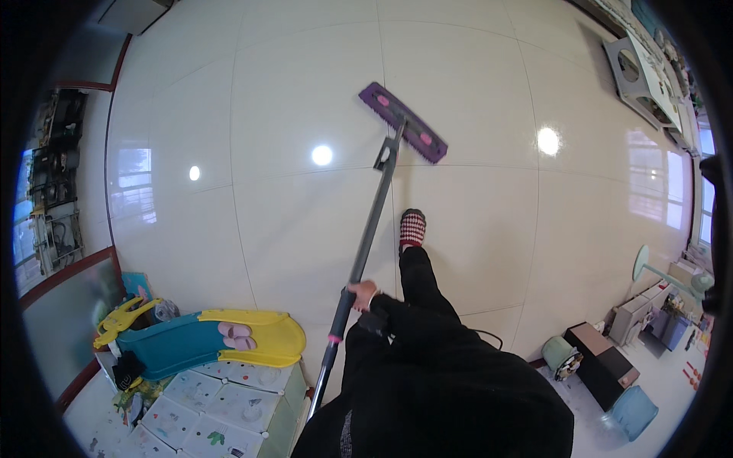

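My right hand (pixel 363 295) is closed round the dark grey handle (pixel 370 221) of a flat mop, partway along its length. The handle slants from the lower left up to the mop's purple rectangular head (pixel 403 123), which lies flat on the tiled floor ahead of me. Two pink patches show on top of the head. Below my hand the handle turns silver and runs down beside my dark clothing. My left hand is out of sight. One foot in a red-and-white checked slipper (pixel 412 227) stands on the floor behind the mop head.
Glossy pale tiles (pixel 305 99) reflect lights. At lower left are a teal-and-yellow children's slide (pixel 183 343) carrying pink slippers (pixel 237 336) and a white patterned cabinet (pixel 217 404). A grey-white stand (pixel 641 80) is at upper right; a green bin (pixel 560 355) and a dark box (pixel 599 366) are at lower right.
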{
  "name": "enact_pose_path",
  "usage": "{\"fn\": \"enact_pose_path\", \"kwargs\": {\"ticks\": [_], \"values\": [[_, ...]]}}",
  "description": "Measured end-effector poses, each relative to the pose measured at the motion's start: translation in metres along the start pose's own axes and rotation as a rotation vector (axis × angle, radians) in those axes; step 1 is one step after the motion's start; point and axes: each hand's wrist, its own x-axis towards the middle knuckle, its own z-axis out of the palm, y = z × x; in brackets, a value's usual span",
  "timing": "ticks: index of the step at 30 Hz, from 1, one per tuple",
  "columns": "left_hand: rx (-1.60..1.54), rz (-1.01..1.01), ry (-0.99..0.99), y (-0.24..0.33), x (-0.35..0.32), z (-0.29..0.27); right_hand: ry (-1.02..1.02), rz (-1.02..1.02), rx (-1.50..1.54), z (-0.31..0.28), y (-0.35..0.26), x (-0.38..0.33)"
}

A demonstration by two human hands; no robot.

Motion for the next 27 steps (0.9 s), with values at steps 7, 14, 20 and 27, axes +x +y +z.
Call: {"fn": "enact_pose_path", "kwargs": {"ticks": [7, 14, 20, 27], "values": [[-0.328, 0.679, -0.016, 0.262, -0.027, -0.181, -0.013, -0.521, 0.247, -0.083, -0.215, -0.039], [-0.684, 1.243, -0.052, 0.541, -0.191, -0.404, 0.131, -0.262, 0.527, -0.192, -0.186, -0.088], [-0.628, 1.384, 0.237, 0.621, -0.285, -0.454, 0.516, -0.317, 0.384, -0.257, -0.113, -0.119], [-0.462, 1.411, 0.380, 0.491, -0.203, -0.382, 0.322, -0.374, 0.488, -0.216, -0.067, -0.127]]}}
